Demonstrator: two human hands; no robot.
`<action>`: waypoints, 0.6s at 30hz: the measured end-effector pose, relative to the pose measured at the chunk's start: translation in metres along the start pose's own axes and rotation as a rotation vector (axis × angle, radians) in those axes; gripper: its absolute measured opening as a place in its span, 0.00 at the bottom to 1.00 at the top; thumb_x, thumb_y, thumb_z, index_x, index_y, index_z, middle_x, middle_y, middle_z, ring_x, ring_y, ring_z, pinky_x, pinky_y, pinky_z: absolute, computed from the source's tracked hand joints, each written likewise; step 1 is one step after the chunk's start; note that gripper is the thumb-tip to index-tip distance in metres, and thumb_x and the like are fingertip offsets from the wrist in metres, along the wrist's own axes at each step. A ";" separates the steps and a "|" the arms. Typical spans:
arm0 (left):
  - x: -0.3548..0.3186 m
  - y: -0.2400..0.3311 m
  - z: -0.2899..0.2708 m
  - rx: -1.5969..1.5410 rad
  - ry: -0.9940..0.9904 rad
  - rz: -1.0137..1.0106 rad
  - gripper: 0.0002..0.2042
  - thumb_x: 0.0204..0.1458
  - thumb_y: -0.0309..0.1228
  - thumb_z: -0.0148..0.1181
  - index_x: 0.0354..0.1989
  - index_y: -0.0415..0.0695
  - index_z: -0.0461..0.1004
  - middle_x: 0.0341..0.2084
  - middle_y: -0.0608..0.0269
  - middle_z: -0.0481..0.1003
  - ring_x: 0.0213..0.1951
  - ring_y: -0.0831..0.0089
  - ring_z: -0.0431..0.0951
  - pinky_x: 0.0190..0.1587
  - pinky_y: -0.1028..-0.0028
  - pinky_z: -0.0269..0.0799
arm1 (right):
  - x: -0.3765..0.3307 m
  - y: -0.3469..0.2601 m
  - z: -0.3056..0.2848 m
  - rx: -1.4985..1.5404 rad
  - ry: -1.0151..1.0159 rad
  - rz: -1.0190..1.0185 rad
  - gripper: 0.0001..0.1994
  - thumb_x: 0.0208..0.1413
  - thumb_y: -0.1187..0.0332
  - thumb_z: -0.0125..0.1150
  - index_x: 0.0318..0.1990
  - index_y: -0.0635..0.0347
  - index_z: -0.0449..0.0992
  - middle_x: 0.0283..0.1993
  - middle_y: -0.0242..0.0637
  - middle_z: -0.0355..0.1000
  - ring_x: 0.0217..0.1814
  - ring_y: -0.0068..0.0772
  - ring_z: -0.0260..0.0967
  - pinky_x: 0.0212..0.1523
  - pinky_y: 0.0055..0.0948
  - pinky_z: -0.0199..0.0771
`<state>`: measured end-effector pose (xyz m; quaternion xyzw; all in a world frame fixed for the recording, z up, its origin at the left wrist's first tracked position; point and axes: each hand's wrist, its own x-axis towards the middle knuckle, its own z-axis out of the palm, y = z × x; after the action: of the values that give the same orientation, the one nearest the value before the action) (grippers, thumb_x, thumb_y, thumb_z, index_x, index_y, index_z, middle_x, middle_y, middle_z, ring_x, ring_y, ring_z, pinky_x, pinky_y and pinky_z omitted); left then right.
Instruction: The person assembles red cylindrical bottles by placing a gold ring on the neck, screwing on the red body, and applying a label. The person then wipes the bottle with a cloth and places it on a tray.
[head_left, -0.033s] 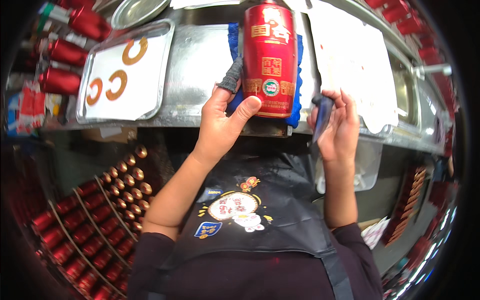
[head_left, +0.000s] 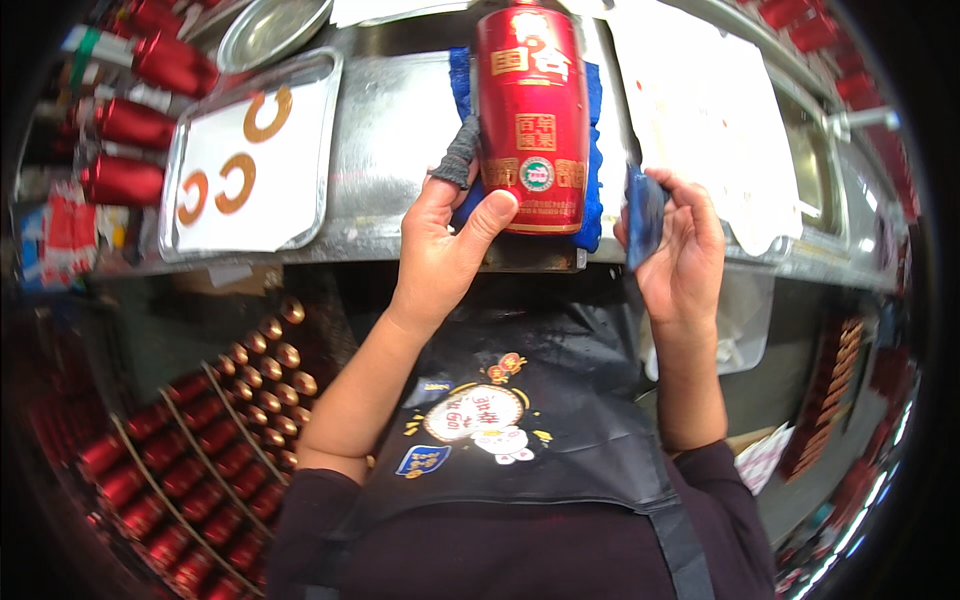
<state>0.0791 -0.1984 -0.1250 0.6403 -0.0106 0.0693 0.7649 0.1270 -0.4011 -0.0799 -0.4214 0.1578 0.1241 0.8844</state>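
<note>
The red bottle [head_left: 531, 115] lies on a blue cloth [head_left: 592, 205] on the steel counter [head_left: 400, 130]. The left hand [head_left: 445, 245] grips its base, thumb across the front. The right hand [head_left: 685, 250] pinches a dark blue cloth pad [head_left: 645, 215] just beside it.

A bottling or packing workshop: a steel bench [head_left: 400, 130] runs across the top of the frame, a tray [head_left: 255, 150] of gold rings at upper left, and crates [head_left: 190, 470] of many identical red bottles fill the lower left.
</note>
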 end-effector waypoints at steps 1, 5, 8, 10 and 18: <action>0.001 0.000 0.003 -0.032 0.046 0.021 0.30 0.65 0.33 0.59 0.71 0.34 0.58 0.63 0.53 0.70 0.62 0.71 0.69 0.66 0.69 0.63 | -0.006 0.005 0.008 -0.183 -0.034 -0.112 0.11 0.65 0.67 0.56 0.51 0.61 0.73 0.36 0.36 0.75 0.37 0.28 0.76 0.41 0.26 0.77; 0.000 0.003 0.007 -0.079 0.093 -0.087 0.28 0.65 0.33 0.60 0.70 0.34 0.60 0.62 0.55 0.71 0.60 0.73 0.70 0.63 0.71 0.65 | -0.021 0.027 0.032 -1.014 -0.235 -0.767 0.11 0.57 0.76 0.66 0.46 0.63 0.74 0.39 0.34 0.73 0.41 0.23 0.70 0.45 0.24 0.71; 0.000 0.001 0.009 -0.070 0.118 -0.069 0.26 0.66 0.33 0.59 0.68 0.34 0.63 0.60 0.57 0.73 0.58 0.75 0.71 0.62 0.72 0.66 | -0.019 0.031 0.024 -1.018 -0.044 -0.810 0.09 0.54 0.77 0.65 0.42 0.65 0.74 0.39 0.46 0.74 0.41 0.45 0.75 0.43 0.36 0.74; 0.000 -0.001 0.009 -0.080 0.131 -0.026 0.24 0.66 0.32 0.58 0.67 0.33 0.65 0.58 0.58 0.73 0.57 0.76 0.71 0.60 0.73 0.67 | -0.018 0.024 0.009 -0.960 0.104 -0.571 0.08 0.55 0.76 0.65 0.42 0.66 0.76 0.37 0.40 0.75 0.42 0.28 0.73 0.46 0.28 0.73; -0.019 0.003 0.003 0.602 0.085 0.342 0.29 0.63 0.41 0.60 0.66 0.34 0.67 0.71 0.43 0.60 0.71 0.54 0.61 0.73 0.46 0.37 | -0.015 0.022 0.006 -0.922 -0.163 -0.668 0.08 0.58 0.77 0.65 0.44 0.64 0.75 0.40 0.30 0.69 0.42 0.17 0.65 0.45 0.19 0.67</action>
<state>0.0600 -0.2031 -0.1238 0.8226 -0.0650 0.2232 0.5188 0.1062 -0.3846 -0.0861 -0.7795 -0.1229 -0.0743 0.6097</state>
